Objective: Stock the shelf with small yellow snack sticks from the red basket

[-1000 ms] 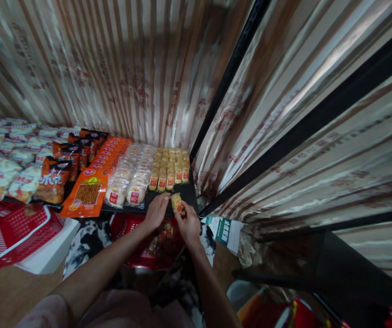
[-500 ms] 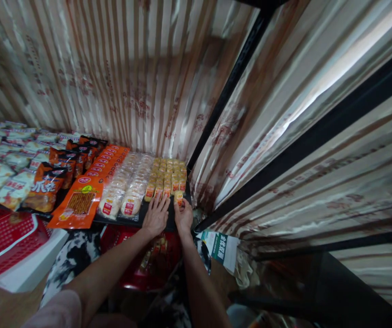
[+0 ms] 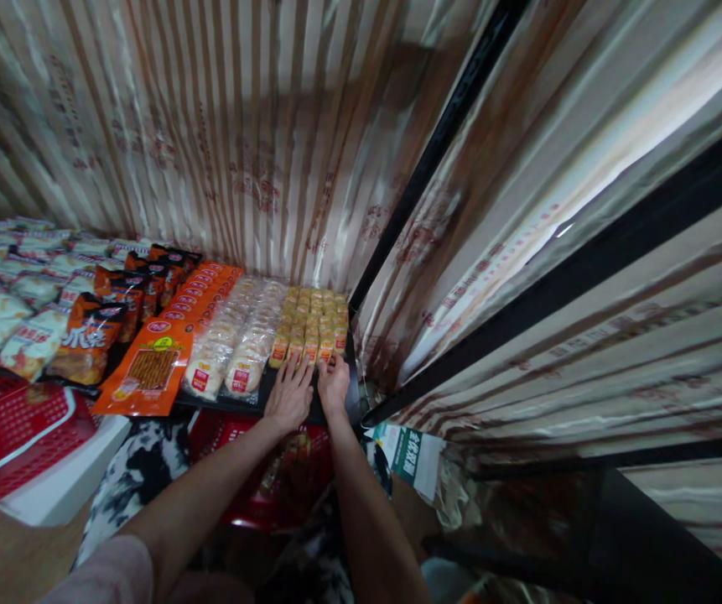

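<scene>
Small yellow snack packs with red-and-orange labels stand in close rows at the right end of a dark shelf. My left hand lies flat, fingers stretched out, its fingertips touching the front packs. Beside it, my right hand has its fingers bent round a yellow pack at the front of the rows, towards the right; the fingers mostly cover that pack. Left of these rows are two lines of round, clear-wrapped crackers.
Orange snack bags, black-and-orange bags and white bags line the shelf leftward. A red basket with yellow packs sits below my arms; another red basket is at left. Striped sheeting and a black post enclose the shelf.
My right hand has moved slightly forward, bringing the yellow pack it held against the front of the rows. My left hand stays at the front packs. The view has shifted a little.
</scene>
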A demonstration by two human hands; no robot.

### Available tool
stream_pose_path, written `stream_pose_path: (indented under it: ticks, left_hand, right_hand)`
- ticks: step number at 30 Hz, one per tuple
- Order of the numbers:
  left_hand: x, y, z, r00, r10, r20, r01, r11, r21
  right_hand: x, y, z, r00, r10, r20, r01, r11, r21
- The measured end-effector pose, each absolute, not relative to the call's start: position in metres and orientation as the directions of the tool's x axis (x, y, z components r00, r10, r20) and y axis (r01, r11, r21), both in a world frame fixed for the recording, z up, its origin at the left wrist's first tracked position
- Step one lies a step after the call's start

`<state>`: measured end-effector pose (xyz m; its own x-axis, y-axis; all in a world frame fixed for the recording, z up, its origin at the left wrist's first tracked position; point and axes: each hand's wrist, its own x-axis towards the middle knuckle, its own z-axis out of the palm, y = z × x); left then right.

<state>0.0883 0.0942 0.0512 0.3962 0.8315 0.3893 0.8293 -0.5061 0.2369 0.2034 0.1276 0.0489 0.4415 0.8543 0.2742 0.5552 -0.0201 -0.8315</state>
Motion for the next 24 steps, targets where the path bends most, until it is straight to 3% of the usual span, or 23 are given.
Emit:
stream_pose_path:
  ticks: [6, 14, 24]
  left_hand:
    - [0.088, 0.094, 0.052, 0.403, 0.833, 0.379, 0.832, -0.506, 0.228]
    - [0.088, 0.095, 0.046, 0.398, 0.82, 0.412, 0.83, -0.513, 0.219]
    - [0.084, 0.09, 0.051, 0.413, 0.798, 0.438, 0.805, -0.545, 0.235]
  right_hand:
    - [0.204, 0.122, 0.048, 0.453, 0.831, 0.322, 0.612, -0.027, -0.791]
    - [0.204, 0.118, 0.048, 0.338, 0.886, 0.317, 0.725, -0.03, -0.688]
    - [0.2, 0.104, 0.05, 0.428, 0.836, 0.344, 0.625, 0.001, -0.78]
